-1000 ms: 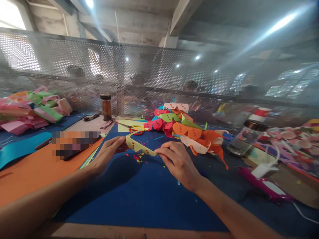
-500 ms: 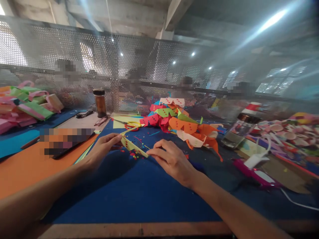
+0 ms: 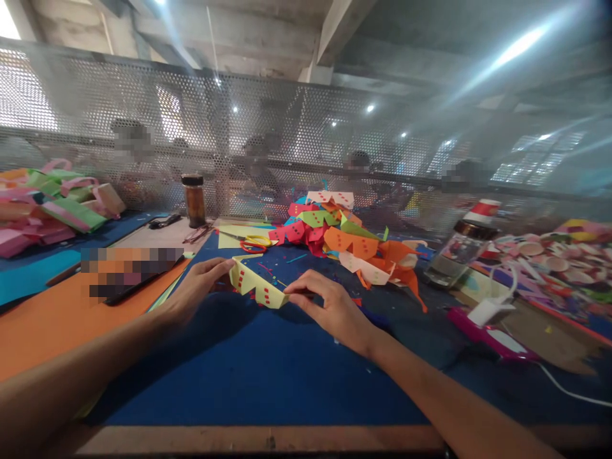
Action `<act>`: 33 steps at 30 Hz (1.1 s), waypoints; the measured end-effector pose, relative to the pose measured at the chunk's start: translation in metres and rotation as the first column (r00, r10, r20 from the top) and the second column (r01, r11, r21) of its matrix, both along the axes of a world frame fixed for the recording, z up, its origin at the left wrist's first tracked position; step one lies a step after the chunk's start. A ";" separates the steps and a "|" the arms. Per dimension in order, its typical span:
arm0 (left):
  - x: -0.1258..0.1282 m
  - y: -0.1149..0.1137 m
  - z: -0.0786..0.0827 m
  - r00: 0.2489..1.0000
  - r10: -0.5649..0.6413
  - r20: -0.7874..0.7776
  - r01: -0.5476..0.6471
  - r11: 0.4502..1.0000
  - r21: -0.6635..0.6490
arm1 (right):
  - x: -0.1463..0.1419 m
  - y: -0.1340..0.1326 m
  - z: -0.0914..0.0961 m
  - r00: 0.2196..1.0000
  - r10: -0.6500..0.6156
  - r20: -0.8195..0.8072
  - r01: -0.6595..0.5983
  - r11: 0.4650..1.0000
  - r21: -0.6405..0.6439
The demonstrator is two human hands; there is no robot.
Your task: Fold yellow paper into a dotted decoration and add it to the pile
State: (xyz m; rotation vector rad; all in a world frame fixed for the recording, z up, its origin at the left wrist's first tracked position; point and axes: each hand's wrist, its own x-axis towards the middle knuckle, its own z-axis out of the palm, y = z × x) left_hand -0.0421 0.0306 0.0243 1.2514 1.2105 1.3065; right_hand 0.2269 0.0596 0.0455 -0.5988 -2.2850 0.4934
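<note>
Both bare forearms reach in over the near edge of the table [image 3: 191, 440], one from the near-left corner, one from the near-right, converging toward the middle. The left hand [image 3: 198, 287] lies low, wrist straight, fingers stretched forward and closed against the thumb in a pinch at their tips. The right hand [image 3: 329, 306] is back-up, wrist slightly cocked, thumb and forefinger nipped together and pointing at the left hand, other fingers curled loosely under. The two pinches sit near each other, apart.
</note>
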 end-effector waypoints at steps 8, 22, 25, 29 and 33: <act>-0.001 -0.001 -0.001 1.000 -0.006 -0.002 0.006 1.000 0.007 | -0.001 -0.001 0.004 0.992 -0.088 -0.087 0.089 0.996 0.005; 0.028 -0.028 0.005 0.814 0.292 -0.502 0.058 0.820 0.570 | 0.002 -0.004 0.002 0.984 -0.140 -0.112 0.171 0.921 0.349; 0.048 -0.040 0.004 0.736 0.188 -0.651 0.339 0.730 0.594 | 0.004 -0.007 0.004 0.982 -0.160 -0.095 0.185 0.901 0.391; 0.066 -0.045 0.002 0.658 0.154 -0.737 0.468 0.684 0.560 | 0.006 -0.011 0.005 0.982 -0.174 -0.079 0.191 0.878 0.440; 0.075 -0.044 -0.003 0.667 0.182 -0.722 0.402 0.729 0.554 | 0.006 -0.011 0.005 0.983 -0.168 -0.078 0.185 0.873 0.452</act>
